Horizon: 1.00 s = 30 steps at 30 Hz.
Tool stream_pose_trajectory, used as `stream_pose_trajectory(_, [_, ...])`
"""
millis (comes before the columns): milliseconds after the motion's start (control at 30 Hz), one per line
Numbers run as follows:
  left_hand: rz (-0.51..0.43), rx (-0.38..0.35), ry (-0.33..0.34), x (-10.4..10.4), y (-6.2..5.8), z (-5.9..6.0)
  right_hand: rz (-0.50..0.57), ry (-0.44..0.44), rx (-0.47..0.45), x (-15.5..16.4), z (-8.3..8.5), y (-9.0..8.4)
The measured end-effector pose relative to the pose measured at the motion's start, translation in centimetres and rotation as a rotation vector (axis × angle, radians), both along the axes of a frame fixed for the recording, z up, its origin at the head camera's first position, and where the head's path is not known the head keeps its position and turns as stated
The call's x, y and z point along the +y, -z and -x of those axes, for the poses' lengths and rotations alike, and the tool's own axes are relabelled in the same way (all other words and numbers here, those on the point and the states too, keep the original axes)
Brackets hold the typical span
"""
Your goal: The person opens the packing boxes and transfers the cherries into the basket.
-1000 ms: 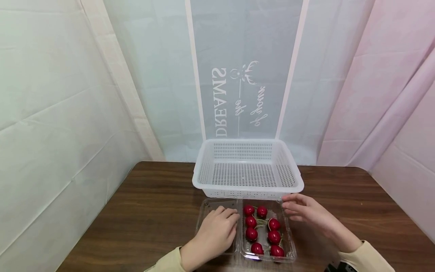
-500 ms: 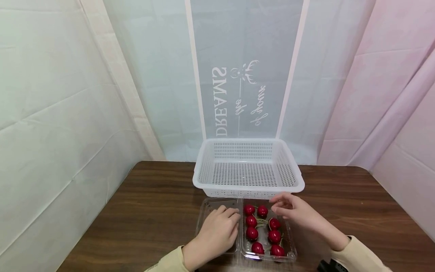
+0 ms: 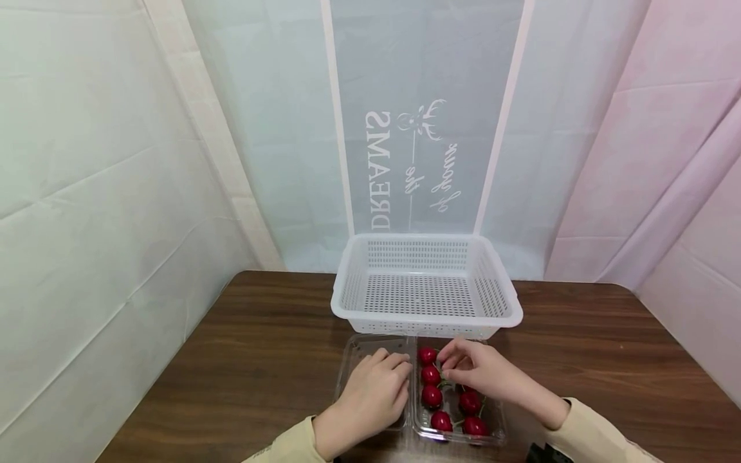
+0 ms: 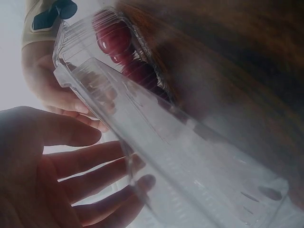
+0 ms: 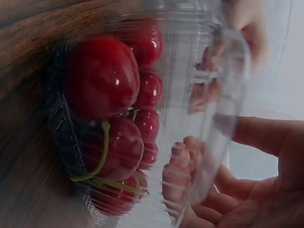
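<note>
A clear plastic clamshell box (image 3: pixel 457 440) lies opened flat on the table, its base holding several shiny red cherries (image 3: pixel 431 397) with green stems. My left hand (image 3: pixel 370 392) rests over the clear lid half (image 3: pixel 360 348), its fingers spread along the lid's edge in the left wrist view. Over the far right part of the base hovers my right hand (image 3: pixel 483 370), thumb and fingers apart, covering the cherry at the upper right. Seen through the box wall in the right wrist view, its fingertips are above a big cherry (image 5: pixel 102 78) and the stems (image 5: pixel 104 152).
A white perforated plastic basket (image 3: pixel 428 319) stands right behind the box. Dark wood tabletop (image 3: pixel 255 360) spreads to both sides. Pale cloth hangings (image 3: pixel 289 128) enclose the table at the back and sides.
My right hand has moved left and down from the box's right rim to over the cherries inside. The left hand stays on the lid.
</note>
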<state>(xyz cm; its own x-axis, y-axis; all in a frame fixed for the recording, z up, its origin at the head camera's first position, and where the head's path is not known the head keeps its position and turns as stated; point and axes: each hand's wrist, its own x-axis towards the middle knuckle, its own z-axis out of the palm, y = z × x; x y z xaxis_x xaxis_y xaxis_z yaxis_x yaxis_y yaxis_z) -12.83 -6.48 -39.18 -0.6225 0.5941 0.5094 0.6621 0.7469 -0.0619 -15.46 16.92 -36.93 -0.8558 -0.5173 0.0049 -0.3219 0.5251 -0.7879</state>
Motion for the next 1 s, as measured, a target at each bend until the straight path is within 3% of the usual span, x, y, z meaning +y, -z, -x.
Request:
stream_pose_trajectory(233, [0.002, 0.006, 0.000, 0.1, -0.2, -0.1, -0.065, -0.074, 0.001, -1.2, -0.2, 0.1])
stream_pose_trajectory(633, [0.007, -0.008, -0.001, 0.1, -0.3, -0.2, -0.247, -0.072, 0.002, -2.5, -0.3, 0.6])
stream_pose_trajectory(1000, [0.017, -0.008, -0.007, 0.2, -0.2, -0.3, -0.315, -0.102, 0.066, -3.1, -0.6, 0.8])
